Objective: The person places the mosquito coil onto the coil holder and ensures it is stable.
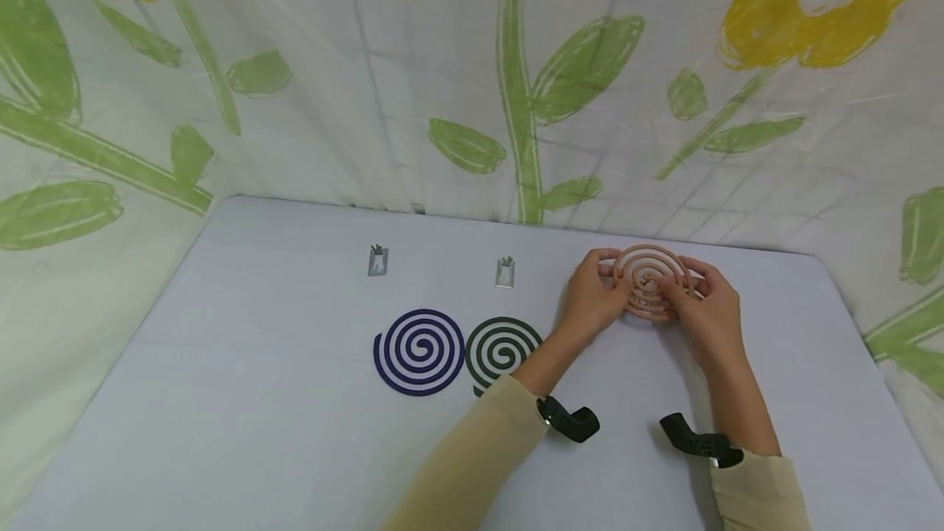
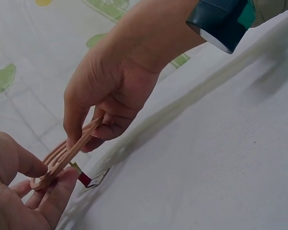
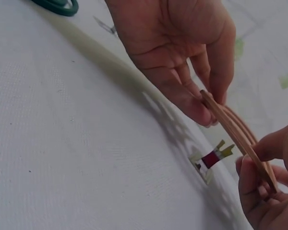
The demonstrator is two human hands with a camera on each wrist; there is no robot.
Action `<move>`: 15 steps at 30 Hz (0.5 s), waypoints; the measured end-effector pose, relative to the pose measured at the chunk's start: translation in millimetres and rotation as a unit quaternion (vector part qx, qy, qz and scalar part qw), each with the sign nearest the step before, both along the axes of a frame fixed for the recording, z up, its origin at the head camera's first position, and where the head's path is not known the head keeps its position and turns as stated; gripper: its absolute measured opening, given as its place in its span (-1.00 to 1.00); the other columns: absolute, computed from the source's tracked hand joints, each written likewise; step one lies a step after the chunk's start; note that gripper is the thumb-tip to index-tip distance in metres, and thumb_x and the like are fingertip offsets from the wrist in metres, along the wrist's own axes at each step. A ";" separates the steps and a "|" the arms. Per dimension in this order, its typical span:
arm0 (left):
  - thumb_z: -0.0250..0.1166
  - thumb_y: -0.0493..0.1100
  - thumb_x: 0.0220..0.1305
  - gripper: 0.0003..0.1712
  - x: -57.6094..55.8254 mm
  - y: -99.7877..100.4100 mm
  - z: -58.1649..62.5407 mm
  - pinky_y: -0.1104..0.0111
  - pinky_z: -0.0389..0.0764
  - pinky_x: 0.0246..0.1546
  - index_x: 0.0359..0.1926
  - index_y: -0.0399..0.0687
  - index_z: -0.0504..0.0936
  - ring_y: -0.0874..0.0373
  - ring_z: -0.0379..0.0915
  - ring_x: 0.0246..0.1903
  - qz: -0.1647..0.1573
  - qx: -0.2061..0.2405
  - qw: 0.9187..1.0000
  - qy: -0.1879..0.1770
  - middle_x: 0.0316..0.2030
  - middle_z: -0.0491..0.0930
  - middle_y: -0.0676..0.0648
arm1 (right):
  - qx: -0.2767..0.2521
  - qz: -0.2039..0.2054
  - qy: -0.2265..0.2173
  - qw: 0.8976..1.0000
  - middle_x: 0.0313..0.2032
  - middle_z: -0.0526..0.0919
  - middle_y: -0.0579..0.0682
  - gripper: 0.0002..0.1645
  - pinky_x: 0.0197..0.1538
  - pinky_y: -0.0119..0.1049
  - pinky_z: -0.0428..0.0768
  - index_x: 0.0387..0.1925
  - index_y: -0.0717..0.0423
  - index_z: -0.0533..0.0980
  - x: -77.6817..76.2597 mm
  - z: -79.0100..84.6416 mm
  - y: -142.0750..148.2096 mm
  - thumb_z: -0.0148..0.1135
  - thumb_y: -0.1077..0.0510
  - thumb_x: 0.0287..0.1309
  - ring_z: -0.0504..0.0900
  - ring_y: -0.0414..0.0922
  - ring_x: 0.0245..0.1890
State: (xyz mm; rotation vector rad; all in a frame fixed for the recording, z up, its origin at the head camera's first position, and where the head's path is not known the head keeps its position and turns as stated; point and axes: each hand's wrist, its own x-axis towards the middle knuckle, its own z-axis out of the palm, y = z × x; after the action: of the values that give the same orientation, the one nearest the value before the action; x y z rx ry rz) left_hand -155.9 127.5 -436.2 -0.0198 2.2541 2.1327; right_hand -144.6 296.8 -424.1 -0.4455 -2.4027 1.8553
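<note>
Both hands hold an orange-brown mosquito coil by its opposite sides, tilted and raised off the table. The left hand pinches its left side between thumb and fingers; the right hand pinches its right side. Seen edge-on in the right wrist view, the coil looks like nested rings lying slightly apart. Below it stands a small metal coil stand with an upright red and yellow prong piece, apart from the coil. In the head view this stand is hidden behind the coil and hands.
A dark blue mosquito coil lies flat left of a dark green one, partly covered by the left forearm. Behind them lie two metal coil stands. A flower-printed curtain hangs behind the white table.
</note>
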 end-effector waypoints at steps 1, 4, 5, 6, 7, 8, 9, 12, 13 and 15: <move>0.31 -0.29 0.30 -0.55 -0.1 -0.1 0.2 0.63 0.49 -0.46 0.22 -0.09 0.64 0.41 0.51 -0.44 -0.002 0.001 1.000 0.002 -0.13 0.76 -0.20 | 0.001 -0.002 0.002 1.000 -0.38 0.62 -0.34 -0.18 -0.46 -0.53 0.67 0.51 0.27 0.30 0.2 0.4 -0.2 0.42 0.21 0.32 0.69 -0.45 -0.45; 0.32 -0.27 0.30 -0.54 -0.3 -0.2 0.7 0.64 0.49 -0.43 0.23 -0.08 0.65 0.41 0.54 -0.41 -0.005 0.003 1.000 0.003 -0.09 0.77 -0.21 | -0.001 -0.006 0.002 1.000 -0.39 0.62 -0.34 -0.19 -0.47 -0.53 0.66 0.49 0.27 0.31 0.5 1.6 -0.2 0.43 0.22 0.32 0.67 -0.45 -0.47; 0.32 -0.27 0.30 -0.53 -0.2 -0.1 0.8 0.64 0.50 -0.43 0.24 -0.08 0.65 0.41 0.54 -0.41 -0.006 0.003 1.000 0.000 -0.09 0.77 -0.20 | -0.001 -0.005 0.001 1.000 -0.39 0.62 -0.34 -0.20 -0.47 -0.53 0.65 0.49 0.27 0.31 0.6 1.8 -0.1 0.43 0.22 0.32 0.66 -0.45 -0.47; 0.32 -0.27 0.30 -0.53 -0.1 -0.1 0.9 0.64 0.50 -0.43 0.24 -0.08 0.65 0.41 0.55 -0.41 -0.006 0.003 1.000 -0.003 -0.09 0.78 -0.20 | -0.005 -0.004 0.000 1.000 -0.39 0.62 -0.34 -0.19 -0.48 -0.54 0.65 0.50 0.28 0.31 0.8 2.2 0.0 0.43 0.23 0.31 0.66 -0.45 -0.47; 0.31 -0.27 0.30 -0.53 0.1 0.0 0.9 0.64 0.50 -0.42 0.24 -0.08 0.65 0.41 0.55 -0.40 -0.006 0.003 1.000 -0.005 -0.09 0.78 -0.20 | -0.010 -0.004 -0.001 1.000 -0.39 0.62 -0.33 -0.19 -0.48 -0.53 0.66 0.50 0.28 0.30 0.9 2.5 0.1 0.42 0.24 0.31 0.66 -0.44 -0.47; 0.32 -0.27 0.29 -0.53 0.3 0.1 0.8 0.64 0.50 -0.42 0.24 -0.08 0.65 0.41 0.57 -0.40 -0.006 0.003 1.000 -0.008 -0.09 0.78 -0.20 | -0.014 -0.004 0.000 1.000 -0.39 0.62 -0.32 -0.18 -0.48 -0.53 0.66 0.50 0.29 0.30 0.8 2.7 0.3 0.43 0.25 0.31 0.67 -0.44 -0.47; 0.31 -0.27 0.29 -0.53 0.5 0.2 0.8 0.64 0.51 -0.41 0.24 -0.08 0.65 0.40 0.58 -0.39 -0.006 0.004 1.000 -0.008 -0.09 0.78 -0.20 | -0.016 -0.003 0.001 1.000 -0.39 0.63 -0.32 -0.18 -0.48 -0.53 0.66 0.50 0.29 0.30 0.8 2.7 0.5 0.43 0.25 0.31 0.68 -0.44 -0.47; 0.31 -0.28 0.29 -0.52 1.8 0.8 1.3 0.64 0.52 -0.41 0.24 -0.10 0.64 0.35 0.64 -0.35 -0.010 0.010 1.000 -0.007 -0.07 0.78 -0.22 | -0.016 -0.002 0.005 1.000 -0.39 0.64 -0.33 -0.17 -0.47 -0.52 0.67 0.51 0.30 0.29 0.9 2.6 1.8 0.43 0.25 0.31 0.69 -0.44 -0.45; 0.31 -0.29 0.29 -0.52 2.4 0.9 1.6 0.64 0.52 -0.41 0.24 -0.11 0.64 0.34 0.66 -0.33 -0.012 0.013 1.000 -0.008 -0.06 0.78 -0.23 | -0.014 -0.001 0.004 1.000 -0.39 0.64 -0.33 -0.17 -0.47 -0.52 0.67 0.51 0.30 0.29 1.2 2.4 2.4 0.43 0.24 0.32 0.69 -0.44 -0.44; 0.31 -0.30 0.30 -0.52 3.7 0.9 2.2 0.64 0.52 -0.41 0.24 -0.13 0.63 0.30 0.68 -0.32 -0.017 0.017 1.000 -0.009 -0.06 0.77 -0.24 | -0.009 0.004 0.001 1.000 -0.39 0.63 -0.34 -0.17 -0.46 -0.52 0.67 0.51 0.31 0.28 2.4 2.0 3.6 0.42 0.24 0.32 0.68 -0.45 -0.44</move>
State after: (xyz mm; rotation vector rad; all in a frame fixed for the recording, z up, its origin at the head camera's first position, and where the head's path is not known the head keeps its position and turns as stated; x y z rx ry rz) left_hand -152.2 128.4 -434.1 -0.0001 2.1917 2.1435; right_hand -142.2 300.4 -422.1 -0.4369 -2.3911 1.8822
